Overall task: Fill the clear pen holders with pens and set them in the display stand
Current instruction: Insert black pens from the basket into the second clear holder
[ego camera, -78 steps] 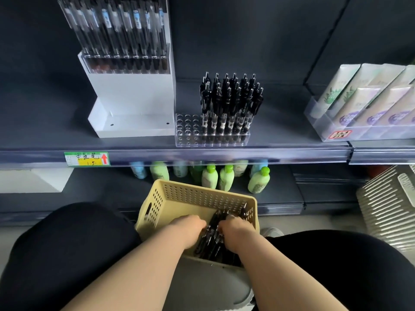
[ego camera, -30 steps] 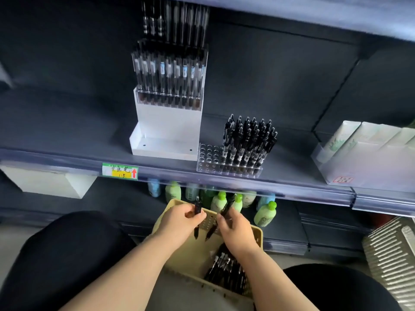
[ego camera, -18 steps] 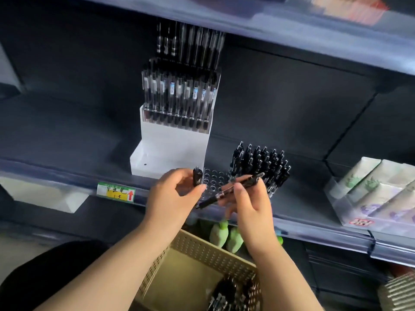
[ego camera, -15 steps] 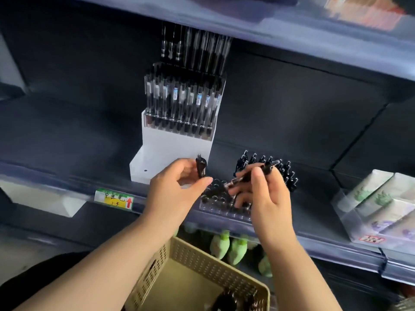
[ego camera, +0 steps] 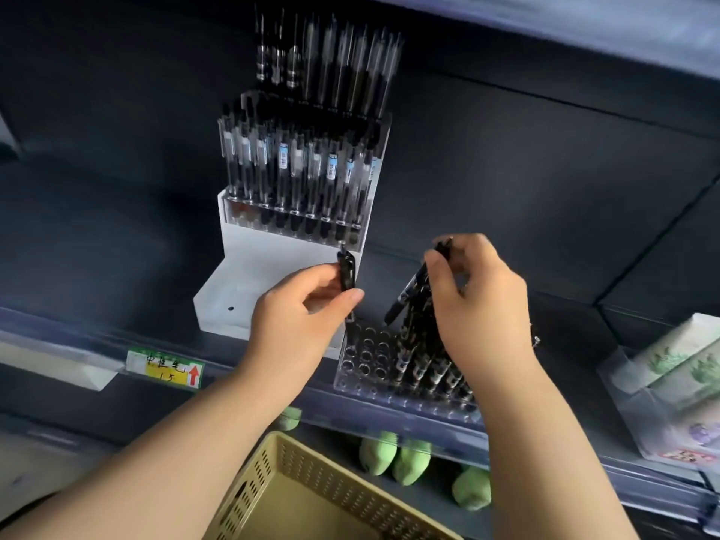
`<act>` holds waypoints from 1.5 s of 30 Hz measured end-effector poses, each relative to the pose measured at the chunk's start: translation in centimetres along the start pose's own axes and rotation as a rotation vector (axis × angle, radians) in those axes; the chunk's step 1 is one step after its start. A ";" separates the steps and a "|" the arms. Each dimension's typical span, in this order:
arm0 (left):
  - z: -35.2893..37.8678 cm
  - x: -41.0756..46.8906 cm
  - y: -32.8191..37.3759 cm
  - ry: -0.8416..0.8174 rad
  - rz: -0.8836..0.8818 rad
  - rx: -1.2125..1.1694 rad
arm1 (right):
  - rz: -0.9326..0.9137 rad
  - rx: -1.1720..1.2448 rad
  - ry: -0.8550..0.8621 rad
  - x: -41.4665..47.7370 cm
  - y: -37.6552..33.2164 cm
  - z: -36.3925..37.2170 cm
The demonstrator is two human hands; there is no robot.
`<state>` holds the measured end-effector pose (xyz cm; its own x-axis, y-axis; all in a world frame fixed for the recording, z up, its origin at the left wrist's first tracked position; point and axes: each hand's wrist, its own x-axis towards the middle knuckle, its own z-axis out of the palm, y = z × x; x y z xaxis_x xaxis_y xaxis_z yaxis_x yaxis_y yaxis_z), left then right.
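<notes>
Clear pen holder [ego camera: 366,356] is the target, and both hands have come up from the yellow basket [ego camera: 272,454] to the shelf [ego camera: 97,267], each with a pen. The fetching is over and loading is under way.

The left hand [ego camera: 300,313] pinches a black pen [ego camera: 346,272] between thumb and fingers. It is held upright, tip down, right above the empty holes at the holder's back-left corner. Whether the tip is already in a hole, I cannot tell.

The right hand [ego camera: 479,302] has its fingers curled round the top of a second pen [ego camera: 413,290]. That one is tilted, its lower end down among the standing pens [ego camera: 424,364].

The holder itself is a transparent block drilled with rows of round holes. It sits at the front edge of the shelf, just beside the white display stand [ego camera: 253,274], on its right. Its right-hand columns are packed with black pens, while the left-hand columns are open, so by my reading it needs more pens before it goes into the stand.

The stand's upper tier already carries a row of clear-barrelled pens [ego camera: 296,177], and its lowest step shows bare white. A yellow price tag [ego camera: 167,370] sits on the shelf lip, and green bottles [ego camera: 376,456] line the shelf below.
</notes>
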<state>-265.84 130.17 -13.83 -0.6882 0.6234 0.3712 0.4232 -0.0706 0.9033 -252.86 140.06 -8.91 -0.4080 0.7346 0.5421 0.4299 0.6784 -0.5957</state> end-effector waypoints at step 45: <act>3.4 0.3 0.5 -0.139 0.019 -0.029 | -0.053 -0.183 -0.068 0.3 0.2 0.6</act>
<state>-263.80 132.98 -14.03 -0.5911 0.7234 0.3568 0.4169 -0.1047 0.9029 -253.42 140.39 -9.23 -0.4846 0.6996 0.5251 0.5429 0.7112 -0.4466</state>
